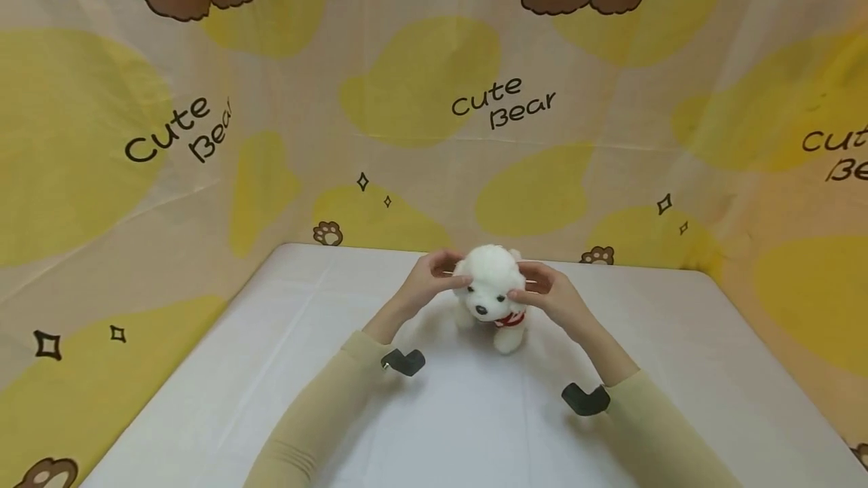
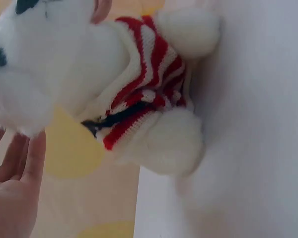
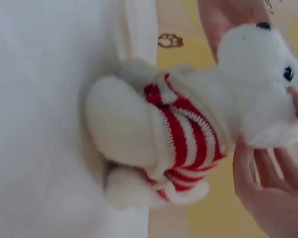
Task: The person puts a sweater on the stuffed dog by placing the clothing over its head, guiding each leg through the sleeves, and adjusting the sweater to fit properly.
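Observation:
A white plush dog with dark eyes and nose stands on the table, facing the head camera. Its red-and-white striped knitted sweater shows best in the wrist views, and a dark strip crosses it in the left wrist view. My left hand holds one side of the dog's head, thumb beside an eye and fingers round behind the ear. On the other side my right hand grips the head likewise, its thumb near the other eye. The fingertips behind the head are partly hidden.
The dog's paws stand on the white-covered table, near its back edge. Behind and at both sides hangs a yellow-patterned cloth with bear prints and lettering. Black camera mounts sit at both wrists, below the beige sleeves.

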Demonstrator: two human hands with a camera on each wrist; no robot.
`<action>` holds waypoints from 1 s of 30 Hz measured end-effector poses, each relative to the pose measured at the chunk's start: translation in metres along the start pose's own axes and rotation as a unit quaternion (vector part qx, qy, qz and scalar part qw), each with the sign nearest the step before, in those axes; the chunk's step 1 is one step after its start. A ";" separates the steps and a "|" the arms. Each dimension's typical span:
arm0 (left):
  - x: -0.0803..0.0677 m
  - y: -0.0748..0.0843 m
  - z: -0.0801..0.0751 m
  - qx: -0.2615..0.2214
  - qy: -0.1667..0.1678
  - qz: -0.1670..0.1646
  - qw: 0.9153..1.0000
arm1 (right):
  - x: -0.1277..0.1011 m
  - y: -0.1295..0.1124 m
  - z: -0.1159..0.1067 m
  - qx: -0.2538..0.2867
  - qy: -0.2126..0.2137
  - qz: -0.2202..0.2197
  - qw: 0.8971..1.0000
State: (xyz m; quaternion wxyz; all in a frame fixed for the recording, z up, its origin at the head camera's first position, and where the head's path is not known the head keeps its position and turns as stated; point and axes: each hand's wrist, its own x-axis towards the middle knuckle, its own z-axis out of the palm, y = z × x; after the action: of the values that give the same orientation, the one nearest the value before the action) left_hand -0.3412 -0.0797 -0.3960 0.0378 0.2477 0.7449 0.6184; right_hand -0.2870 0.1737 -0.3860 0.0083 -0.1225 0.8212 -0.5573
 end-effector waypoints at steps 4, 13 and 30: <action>-0.004 0.004 0.017 -0.002 0.012 0.009 1.000 | -0.004 0.011 -0.015 0.011 -0.009 -0.025 1.000; -0.013 0.008 0.042 -0.030 0.056 0.028 0.998 | -0.012 0.024 -0.027 0.023 -0.031 -0.049 0.998; -0.024 0.007 0.016 0.085 0.046 0.024 0.995 | -0.022 0.026 -0.043 0.004 -0.050 -0.075 0.996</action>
State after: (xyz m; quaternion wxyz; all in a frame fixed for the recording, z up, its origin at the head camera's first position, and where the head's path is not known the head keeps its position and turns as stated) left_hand -0.3120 -0.0746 -0.3992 -0.0328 0.2393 0.7894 0.5644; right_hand -0.2768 0.2269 -0.3959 0.0084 -0.2116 0.8062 -0.5525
